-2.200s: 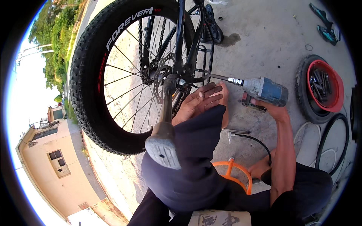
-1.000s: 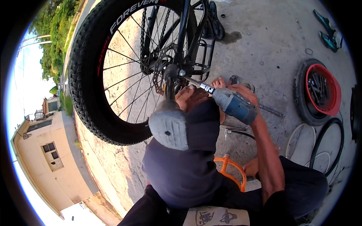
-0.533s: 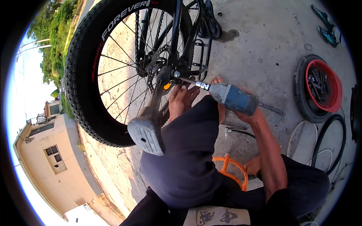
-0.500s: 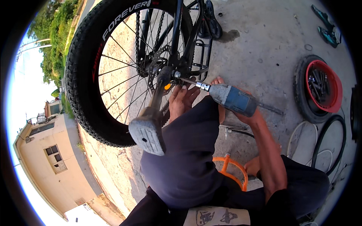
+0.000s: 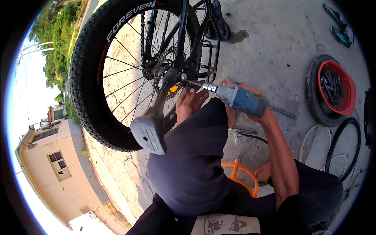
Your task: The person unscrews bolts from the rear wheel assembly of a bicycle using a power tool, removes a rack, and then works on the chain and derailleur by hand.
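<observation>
- Head view: white and red lettering runs round the fat tire [image 5: 84, 90]; dark brush-like characters mark the pale cloth [image 5: 227, 225] at the waist.
- Big change from the earliest frame: the blue-gray impact driver [image 5: 241, 100] has come in from the right, its bit [image 5: 194, 83] now just beside the crank bolt [image 5: 183, 76]; contact I can't tell.
- Right hand [image 5: 256, 117]: fingers wrapped round the driver, grip mostly hidden.
- Left hand [image 5: 188, 103]: up under the bit, fingers bent; whether they pinch anything, can't tell.
- Outdoors, gray concrete [image 5: 270, 35], red bowl [image 5: 350, 94] of metal pieces at right, beige building [image 5: 64, 164] at left.
</observation>
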`<state>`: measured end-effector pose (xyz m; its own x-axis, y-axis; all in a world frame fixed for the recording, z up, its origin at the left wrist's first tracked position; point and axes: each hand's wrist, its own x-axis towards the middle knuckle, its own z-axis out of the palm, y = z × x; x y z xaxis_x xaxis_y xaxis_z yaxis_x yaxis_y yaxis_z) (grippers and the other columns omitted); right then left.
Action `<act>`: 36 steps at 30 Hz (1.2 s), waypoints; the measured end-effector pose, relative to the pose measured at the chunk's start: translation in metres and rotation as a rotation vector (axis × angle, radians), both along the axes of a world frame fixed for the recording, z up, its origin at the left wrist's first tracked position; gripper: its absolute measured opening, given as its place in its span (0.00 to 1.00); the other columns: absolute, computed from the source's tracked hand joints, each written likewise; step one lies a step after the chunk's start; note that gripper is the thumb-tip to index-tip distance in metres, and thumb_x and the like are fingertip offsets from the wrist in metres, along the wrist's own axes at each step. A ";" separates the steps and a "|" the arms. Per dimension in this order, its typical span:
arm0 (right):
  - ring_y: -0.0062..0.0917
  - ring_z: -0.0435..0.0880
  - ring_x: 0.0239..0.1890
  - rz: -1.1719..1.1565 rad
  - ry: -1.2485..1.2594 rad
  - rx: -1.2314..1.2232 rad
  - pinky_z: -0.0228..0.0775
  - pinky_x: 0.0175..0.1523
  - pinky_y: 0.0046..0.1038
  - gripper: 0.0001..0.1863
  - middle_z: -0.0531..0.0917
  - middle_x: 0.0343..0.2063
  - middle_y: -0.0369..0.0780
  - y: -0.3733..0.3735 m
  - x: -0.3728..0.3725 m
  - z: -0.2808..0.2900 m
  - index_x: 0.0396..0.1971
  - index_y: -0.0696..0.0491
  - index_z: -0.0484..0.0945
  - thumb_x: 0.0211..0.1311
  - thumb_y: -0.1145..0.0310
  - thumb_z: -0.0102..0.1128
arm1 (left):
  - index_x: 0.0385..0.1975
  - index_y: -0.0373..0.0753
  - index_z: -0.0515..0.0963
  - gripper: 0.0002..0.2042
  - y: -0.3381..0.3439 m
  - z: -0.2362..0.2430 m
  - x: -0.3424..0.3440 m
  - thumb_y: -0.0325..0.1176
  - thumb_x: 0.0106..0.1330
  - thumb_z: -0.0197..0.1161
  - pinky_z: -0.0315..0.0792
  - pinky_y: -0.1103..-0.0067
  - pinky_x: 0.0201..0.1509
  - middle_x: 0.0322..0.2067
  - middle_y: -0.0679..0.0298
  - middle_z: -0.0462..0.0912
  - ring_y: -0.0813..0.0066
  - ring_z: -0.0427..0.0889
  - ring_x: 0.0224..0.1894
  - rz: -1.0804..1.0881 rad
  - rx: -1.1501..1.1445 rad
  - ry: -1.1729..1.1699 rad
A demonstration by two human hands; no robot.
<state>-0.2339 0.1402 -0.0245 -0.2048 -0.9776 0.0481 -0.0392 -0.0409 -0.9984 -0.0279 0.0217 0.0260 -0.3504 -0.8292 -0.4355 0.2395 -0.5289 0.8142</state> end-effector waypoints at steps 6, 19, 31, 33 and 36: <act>0.28 0.83 0.40 -0.053 0.071 -0.183 0.73 0.49 0.26 0.15 0.84 0.39 0.39 -0.010 -0.009 0.002 0.40 0.57 0.82 0.50 0.73 0.67 | 0.57 0.30 0.67 0.18 -0.003 -0.004 0.010 0.29 0.69 0.55 0.71 0.61 0.62 0.53 0.50 0.77 0.53 0.77 0.56 0.009 0.031 0.041; 0.26 0.82 0.40 -0.142 0.054 0.000 0.72 0.50 0.26 0.17 0.82 0.34 0.40 0.010 -0.005 0.034 0.41 0.57 0.80 0.49 0.82 0.61 | 0.60 0.28 0.66 0.23 -0.009 -0.009 0.030 0.31 0.68 0.60 0.75 0.67 0.57 0.54 0.50 0.75 0.60 0.79 0.53 -0.005 -0.084 -0.135; 0.21 0.80 0.36 -0.408 -0.412 0.552 0.72 0.43 0.29 0.15 0.83 0.32 0.35 0.066 -0.038 -0.020 0.37 0.57 0.80 0.47 0.77 0.73 | 0.61 0.28 0.63 0.28 0.046 -0.013 0.074 0.41 0.69 0.61 0.75 0.70 0.55 0.55 0.50 0.74 0.63 0.79 0.51 -0.075 -0.075 -0.168; 0.24 0.80 0.35 -0.514 -0.206 0.510 0.72 0.41 0.30 0.13 0.82 0.32 0.36 0.070 -0.037 -0.028 0.36 0.57 0.80 0.48 0.80 0.70 | 0.62 0.29 0.60 0.29 0.076 -0.011 0.102 0.41 0.69 0.61 0.73 0.68 0.58 0.54 0.51 0.75 0.62 0.77 0.53 -0.203 -0.155 -0.419; 0.27 0.80 0.33 -0.653 -0.455 0.682 0.71 0.40 0.29 0.16 0.81 0.33 0.37 0.095 -0.054 -0.077 0.39 0.56 0.79 0.48 0.79 0.71 | 0.65 0.31 0.51 0.37 0.119 -0.031 0.150 0.42 0.65 0.65 0.67 0.65 0.62 0.59 0.49 0.66 0.60 0.70 0.60 -0.121 -0.142 -0.478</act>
<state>-0.2880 0.2350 -0.1016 -0.5627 -0.4610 -0.6861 0.5345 0.4303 -0.7275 0.1219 0.1411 -0.0046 -0.2365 -0.8578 -0.4564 -0.2334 -0.4058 0.8837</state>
